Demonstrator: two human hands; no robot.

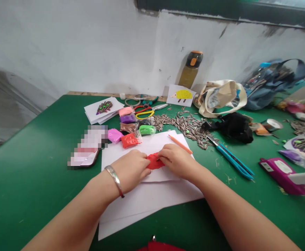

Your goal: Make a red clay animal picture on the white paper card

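A flattened patch of red modelling clay (154,161) lies on white paper sheets (152,204) in front of me. My left hand (134,167), with a silver bangle at the wrist, grips the patch's left edge between fingers and thumb. Bent over the right side of the clay, the fingers of my right hand (177,160) press and pinch it; their tips are partly hidden. An orange pencil-like stick (181,144) rests on the paper just beyond my right hand. Behind my left hand is a packet of red clay (130,140), beside packets of green (147,130) and pink clay (115,135).
A phone (88,148) lies left, near cards with a seed hedgehog (104,107). Scissors and pliers (147,111) sit behind the packets. Sunflower seeds (191,127), a blue utility knife (230,158), a black pouch (236,128), bags and a bottle (190,69) stand right.
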